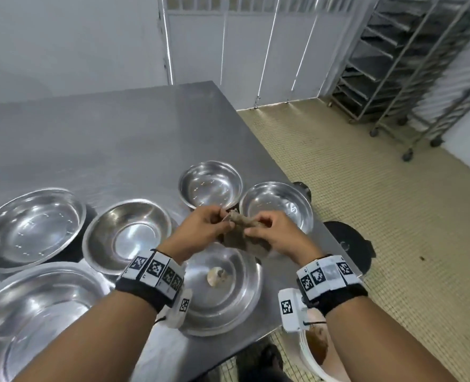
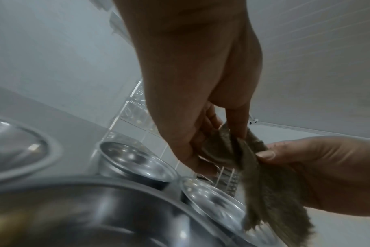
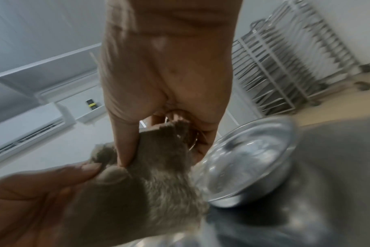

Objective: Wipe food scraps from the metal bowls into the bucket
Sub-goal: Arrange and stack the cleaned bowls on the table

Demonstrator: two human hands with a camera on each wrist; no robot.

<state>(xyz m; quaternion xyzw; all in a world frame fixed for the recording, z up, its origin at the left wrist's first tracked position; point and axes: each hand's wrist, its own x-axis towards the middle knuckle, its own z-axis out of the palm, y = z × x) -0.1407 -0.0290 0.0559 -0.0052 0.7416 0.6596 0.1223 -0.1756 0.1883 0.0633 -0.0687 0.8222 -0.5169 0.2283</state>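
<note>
Both hands, left hand (image 1: 200,226) and right hand (image 1: 272,232), pinch one brown cloth (image 1: 242,230) between curled fingers.

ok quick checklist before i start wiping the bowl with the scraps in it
1. Cloth held: ok, left hand and right hand both pinch it.
2. Cloth folded into a pad: not ok, it hangs loose.
3. Scraps located: ok, in the near bowl under the hands.
4. Bowl steadied: not ok, no hand touches it.
5. Bucket in reach: ok, below the table edge by the right arm.
6. Bucket room: cannot tell.
</note>
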